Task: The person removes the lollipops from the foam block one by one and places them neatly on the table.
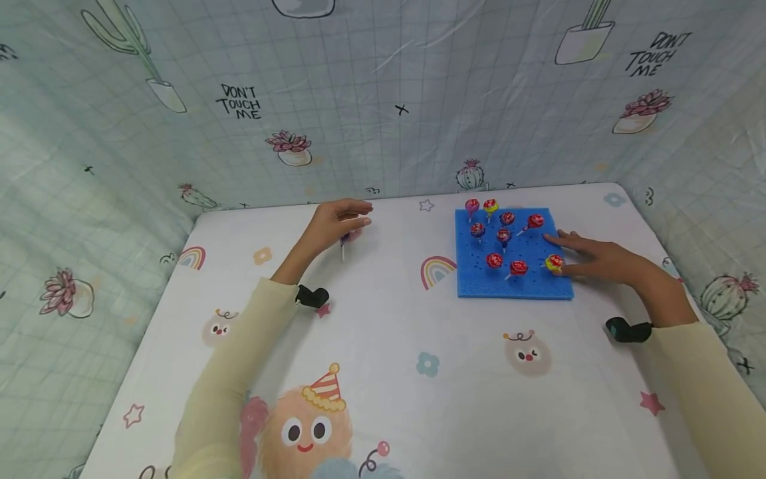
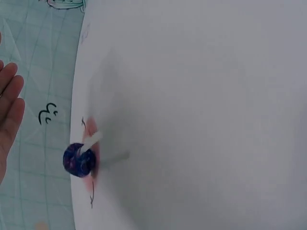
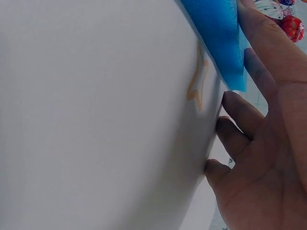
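Note:
A lollipop with a dark blue wrapper [image 2: 76,160] lies on the white table with its white stick [image 2: 93,141] towards the near side. Over it is my left hand [image 1: 338,222], fingers extended and apart from the candy in the left wrist view. To the right, a blue foam board [image 1: 479,287] has several lollipops stuck in it, among them a red one [image 1: 518,267] and a pink one [image 1: 472,206]. My right hand [image 1: 598,257] rests at the board's right edge, fingers spread. Its thumb is right by a yellow and red lollipop [image 1: 554,263].
A white tabletop [image 1: 371,332] with printed cartoon figures, stars and rainbows spreads under both arms. Behind it hangs a pale green curtain [image 1: 359,86] with cactus drawings, which also lines the sides. Black wrist cameras, such as the left one [image 1: 312,297], stick out under the sleeves.

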Demonstrator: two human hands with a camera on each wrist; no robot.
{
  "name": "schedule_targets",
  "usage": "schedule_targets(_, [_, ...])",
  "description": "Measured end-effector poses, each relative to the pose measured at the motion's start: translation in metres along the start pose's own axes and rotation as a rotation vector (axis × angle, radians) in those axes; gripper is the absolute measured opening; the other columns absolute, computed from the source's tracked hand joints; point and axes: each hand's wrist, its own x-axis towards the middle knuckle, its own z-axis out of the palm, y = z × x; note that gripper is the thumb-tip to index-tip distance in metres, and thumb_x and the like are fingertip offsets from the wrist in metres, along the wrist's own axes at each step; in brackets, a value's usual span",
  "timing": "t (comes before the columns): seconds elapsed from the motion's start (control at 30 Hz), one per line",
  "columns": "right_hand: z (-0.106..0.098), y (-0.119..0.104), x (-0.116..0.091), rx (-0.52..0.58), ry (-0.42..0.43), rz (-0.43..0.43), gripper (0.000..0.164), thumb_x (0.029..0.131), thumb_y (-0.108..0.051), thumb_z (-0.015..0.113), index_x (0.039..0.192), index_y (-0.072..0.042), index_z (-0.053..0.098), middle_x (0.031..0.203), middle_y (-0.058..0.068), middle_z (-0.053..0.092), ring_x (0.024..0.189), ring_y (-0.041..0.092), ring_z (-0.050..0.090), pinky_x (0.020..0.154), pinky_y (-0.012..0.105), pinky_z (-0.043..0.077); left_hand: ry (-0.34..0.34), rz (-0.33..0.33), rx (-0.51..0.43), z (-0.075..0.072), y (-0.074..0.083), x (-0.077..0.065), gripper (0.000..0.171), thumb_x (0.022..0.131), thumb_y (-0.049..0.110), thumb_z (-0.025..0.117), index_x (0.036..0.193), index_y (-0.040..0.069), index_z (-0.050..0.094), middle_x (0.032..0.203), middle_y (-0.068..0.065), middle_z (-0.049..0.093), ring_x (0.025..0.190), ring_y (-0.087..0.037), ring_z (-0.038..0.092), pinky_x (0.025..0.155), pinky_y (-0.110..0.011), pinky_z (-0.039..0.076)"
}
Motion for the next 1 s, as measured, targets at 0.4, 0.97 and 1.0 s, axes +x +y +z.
schedule_targets(0.4, [-0.001,-0.003,0.000,-0.002,0.002,0.008,0.096,0.091,-0.057,0.069,0.162,-0.013,0.022,0.164,0.030,0.009,0.148,0.057,0.001,0.107,0.082,0.009,-0.057,0.146,-0.044,0.037,0.027,0.004,0.034,0.095,0.018,0.075,0.127,0.008,0.070,0.129,-0.006,0.069,0.125,-0.017,0.062,0.109,-0.031,0.047])
schedule_targets(0.97, [-0.003,-0.005,-0.003,0.010,-0.005,0.003,0.096,0.091,-0.056,0.070,0.162,-0.013,0.022,0.164,0.031,0.009,0.148,0.057,0.000,0.107,0.082,0.008,-0.143,0.221,-0.168,0.093,0.045,0.020,0.036,0.096,0.015,0.073,0.131,0.007,0.068,0.132,-0.009,0.068,0.125,-0.019,0.062,0.109,-0.046,0.046])
schedule_targets(1.0, [-0.003,-0.005,-0.003,0.009,-0.006,0.004,0.096,0.091,-0.056,0.070,0.162,-0.013,0.022,0.164,0.031,0.008,0.148,0.057,0.000,0.107,0.082,0.008,-0.144,0.227,-0.172,0.096,0.046,0.021,0.036,0.096,0.015,0.072,0.131,0.006,0.068,0.131,-0.010,0.068,0.125,-0.021,0.063,0.109,-0.046,0.047])
